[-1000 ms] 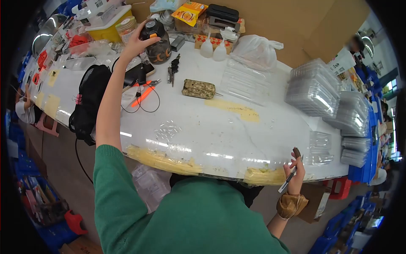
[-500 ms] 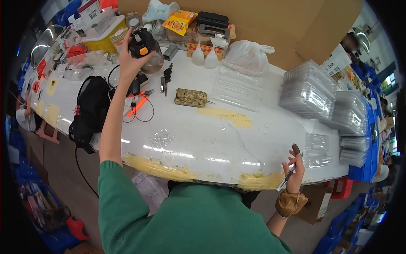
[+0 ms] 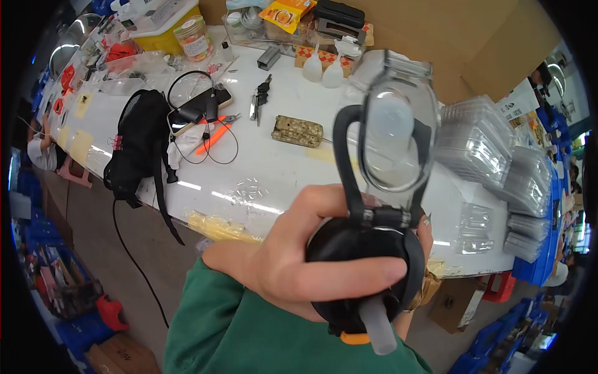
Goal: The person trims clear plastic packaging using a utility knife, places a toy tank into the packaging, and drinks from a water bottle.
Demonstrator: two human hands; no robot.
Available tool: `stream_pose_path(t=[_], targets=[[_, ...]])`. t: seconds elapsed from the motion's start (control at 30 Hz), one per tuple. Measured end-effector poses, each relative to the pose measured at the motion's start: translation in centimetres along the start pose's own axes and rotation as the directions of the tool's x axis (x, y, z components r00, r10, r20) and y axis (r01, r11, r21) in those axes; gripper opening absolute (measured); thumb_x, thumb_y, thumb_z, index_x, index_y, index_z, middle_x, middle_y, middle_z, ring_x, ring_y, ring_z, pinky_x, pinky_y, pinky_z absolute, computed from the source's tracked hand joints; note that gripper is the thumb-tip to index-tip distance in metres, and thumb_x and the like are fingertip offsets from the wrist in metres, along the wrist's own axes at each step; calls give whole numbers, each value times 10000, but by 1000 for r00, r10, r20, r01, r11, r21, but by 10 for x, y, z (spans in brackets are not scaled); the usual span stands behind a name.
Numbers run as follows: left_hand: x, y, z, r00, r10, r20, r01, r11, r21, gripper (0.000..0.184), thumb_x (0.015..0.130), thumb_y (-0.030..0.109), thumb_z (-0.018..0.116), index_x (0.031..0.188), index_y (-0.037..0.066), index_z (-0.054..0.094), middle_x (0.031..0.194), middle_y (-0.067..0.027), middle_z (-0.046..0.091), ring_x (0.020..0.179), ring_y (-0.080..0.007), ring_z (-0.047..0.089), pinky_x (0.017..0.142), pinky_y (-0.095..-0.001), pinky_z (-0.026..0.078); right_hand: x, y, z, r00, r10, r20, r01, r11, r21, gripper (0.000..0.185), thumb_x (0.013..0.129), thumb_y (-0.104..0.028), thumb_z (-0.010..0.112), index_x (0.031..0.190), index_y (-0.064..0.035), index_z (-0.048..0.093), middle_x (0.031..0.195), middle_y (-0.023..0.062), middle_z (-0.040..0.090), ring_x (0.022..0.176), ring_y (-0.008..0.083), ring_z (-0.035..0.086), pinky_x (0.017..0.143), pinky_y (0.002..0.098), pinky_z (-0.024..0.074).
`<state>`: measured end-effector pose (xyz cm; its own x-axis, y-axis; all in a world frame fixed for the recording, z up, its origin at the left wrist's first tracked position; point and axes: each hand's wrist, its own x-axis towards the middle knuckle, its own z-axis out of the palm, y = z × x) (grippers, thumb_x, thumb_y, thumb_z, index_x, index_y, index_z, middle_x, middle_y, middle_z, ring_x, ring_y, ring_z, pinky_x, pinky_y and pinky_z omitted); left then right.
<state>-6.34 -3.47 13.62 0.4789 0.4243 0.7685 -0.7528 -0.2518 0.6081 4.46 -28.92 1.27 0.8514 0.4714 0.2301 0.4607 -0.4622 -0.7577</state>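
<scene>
My left hand (image 3: 293, 262) is closed round the black top of a water bottle (image 3: 355, 243), close to the camera. The bottle's clear lid (image 3: 398, 131) is flipped up, and a pale straw spout (image 3: 378, 327) sticks out toward me. Behind the bottle, on its right side, only a few fingertips of my right hand (image 3: 427, 237) show; what they hold is hidden. Beyond the hands, a camouflage-patterned block (image 3: 297, 131) lies on the white table (image 3: 261, 168). Small clear bits (image 3: 249, 192) are scattered nearer the front edge.
Stacked clear plastic trays (image 3: 473, 137) stand at the right. On the left lie a black bag (image 3: 137, 146), orange-handled pliers (image 3: 215, 137) and a cable. Two white squeeze bottles (image 3: 333, 73), a candy jar (image 3: 193, 40) and a cardboard panel (image 3: 492, 37) are at the back.
My left hand has brought the bottle from the back left of the table to close in front of me. Its lid is now up. My right hand, holding a pen-like tool before, is mostly hidden.
</scene>
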Motion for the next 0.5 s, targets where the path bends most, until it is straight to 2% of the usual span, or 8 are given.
stream_pose_path(t=[0.2, 0.33, 0.5], targets=[[4, 5, 32, 995, 36, 92, -19, 984, -179, 394, 656, -20, 755, 1027, 58, 651, 1097, -210, 525, 861, -327, 599, 739, -371, 537, -6, -2, -4, 998, 49, -29, -53, 986, -159, 219, 746, 66, 600, 925, -56, 568, 1308, 199, 527, 1281, 376, 438, 1071, 467, 312], [5, 7, 36, 993, 86, 77, -74, 987, -144, 398, 631, -35, 743, 1004, 62, 645, 1042, -210, 557, 828, -321, 600, 731, -386, 536, -1, 17, -9, 998, -58, 40, 68, 951, -303, 375, 704, 113, 519, 1032, -58, 583, 1273, 188, 534, 1328, 393, 379, 1119, 501, 231], [10, 6, 39, 985, 156, 71, -148, 984, -103, 405, 600, -52, 728, 976, 66, 636, 973, -210, 598, 787, -313, 602, 722, -404, 536, -3, 23, -7, 999, -39, 6, 38, 949, -311, 433, 711, 121, 497, 1099, -60, 563, 1291, 183, 529, 1343, 386, 370, 1127, 506, 217]])
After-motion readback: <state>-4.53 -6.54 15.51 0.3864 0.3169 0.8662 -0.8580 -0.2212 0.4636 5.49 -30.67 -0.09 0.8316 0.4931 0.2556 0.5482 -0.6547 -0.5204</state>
